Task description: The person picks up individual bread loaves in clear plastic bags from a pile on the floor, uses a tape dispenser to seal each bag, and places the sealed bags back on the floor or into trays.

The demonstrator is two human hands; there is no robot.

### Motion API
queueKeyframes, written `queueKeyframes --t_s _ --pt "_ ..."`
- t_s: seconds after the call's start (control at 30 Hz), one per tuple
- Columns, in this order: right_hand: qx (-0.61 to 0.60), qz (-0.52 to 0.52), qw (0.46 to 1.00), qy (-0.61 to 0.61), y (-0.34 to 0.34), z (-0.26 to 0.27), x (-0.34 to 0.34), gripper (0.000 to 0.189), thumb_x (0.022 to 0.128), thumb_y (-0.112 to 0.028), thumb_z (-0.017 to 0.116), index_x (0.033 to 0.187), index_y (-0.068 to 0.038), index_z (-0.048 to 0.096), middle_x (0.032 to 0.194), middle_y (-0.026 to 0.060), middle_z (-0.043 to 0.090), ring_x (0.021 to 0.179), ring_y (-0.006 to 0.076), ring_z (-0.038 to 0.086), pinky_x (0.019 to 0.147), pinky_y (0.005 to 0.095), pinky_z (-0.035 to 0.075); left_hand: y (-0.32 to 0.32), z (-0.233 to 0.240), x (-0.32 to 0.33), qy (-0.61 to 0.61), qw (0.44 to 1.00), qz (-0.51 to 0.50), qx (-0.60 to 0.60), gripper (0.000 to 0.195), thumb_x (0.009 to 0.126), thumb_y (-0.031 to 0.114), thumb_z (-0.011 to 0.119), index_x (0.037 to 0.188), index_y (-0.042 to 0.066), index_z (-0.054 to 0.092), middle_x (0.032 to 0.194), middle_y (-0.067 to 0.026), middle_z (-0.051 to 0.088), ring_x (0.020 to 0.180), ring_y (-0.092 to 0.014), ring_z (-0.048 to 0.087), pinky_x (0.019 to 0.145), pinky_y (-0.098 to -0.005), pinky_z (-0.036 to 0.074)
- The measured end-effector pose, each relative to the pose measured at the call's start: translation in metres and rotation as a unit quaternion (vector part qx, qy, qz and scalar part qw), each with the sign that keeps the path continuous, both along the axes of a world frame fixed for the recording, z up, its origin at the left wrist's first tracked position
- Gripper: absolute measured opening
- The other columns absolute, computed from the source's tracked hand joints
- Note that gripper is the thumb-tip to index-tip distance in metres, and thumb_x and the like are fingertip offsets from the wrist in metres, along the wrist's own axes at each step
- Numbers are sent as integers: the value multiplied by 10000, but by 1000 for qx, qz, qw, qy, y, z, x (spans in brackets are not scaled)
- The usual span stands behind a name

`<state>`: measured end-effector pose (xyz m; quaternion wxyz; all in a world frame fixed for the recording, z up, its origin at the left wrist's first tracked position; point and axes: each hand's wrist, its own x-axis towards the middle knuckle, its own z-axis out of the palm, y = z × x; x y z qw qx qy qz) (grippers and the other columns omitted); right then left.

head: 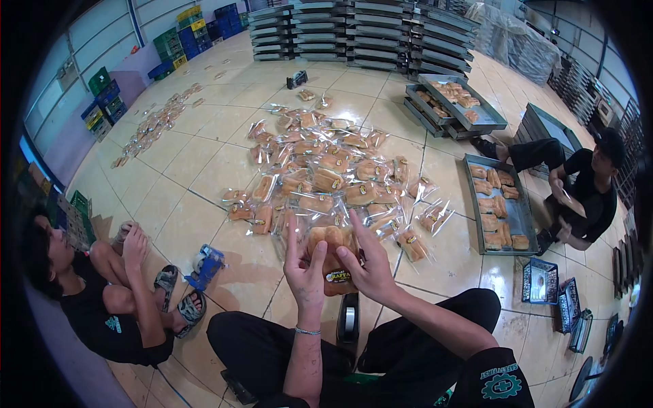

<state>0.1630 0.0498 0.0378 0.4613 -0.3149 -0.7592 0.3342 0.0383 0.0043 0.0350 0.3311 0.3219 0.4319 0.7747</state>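
Both hands hold one bread roll in a clear plastic bag [331,245], upright before me, with a printed label on its lower part. My left hand [304,265] grips its left side, thumb on the front and fingers pointing up. My right hand [368,262] holds the right side the same way. Just beyond lies a large heap of bagged bread rolls [331,179] on the tiled floor. Between my legs, below the roll, stands a black tape dispenser [349,319] with a roll of tape.
A person sits at the left near a blue tape dispenser [206,268]. Another sits at the right by a metal tray of rolls [520,224]. Stacked trays [433,122], plastic baskets [540,280] and another group of bagged rolls [158,122] stand or lie farther off.
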Motion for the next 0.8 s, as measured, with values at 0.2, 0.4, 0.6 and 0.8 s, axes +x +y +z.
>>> queueKeyframes --t_s 0.2,0.4,0.6,0.8 --pt "-27 7 1000 4 4 17 7 503 939 -199 675 1403 -64 534 1068 168 626 986 291 609 868 359 482 -2 -16 -8 73 997 -25 25 413 949 65 654 1347 -16 580 1286 -127 608 1211 -188 553 1049 -324 430" --pt "-23 42 998 28 9 15 14 345 916 -198 704 1227 -49 683 904 112 623 842 210 598 738 323 476 -10 -8 -11 218 974 0 61 288 918 51 686 1191 -38 667 1220 -108 627 1134 -179 583 975 -296 463" --pt "-88 75 992 46 8 19 14 322 929 -209 691 1219 -71 700 895 68 612 844 163 555 750 289 444 -13 14 -2 -24 1000 3 -11 221 888 28 716 1099 -38 703 1064 -66 688 940 -87 605 823 -236 482" --pt "-176 133 972 77 10 23 15 261 984 -202 634 1181 -53 716 970 5 583 815 72 536 645 221 418 -17 17 -7 -50 997 -54 -23 179 871 -3 723 1045 -44 729 975 -57 710 903 -96 625 826 -233 483"
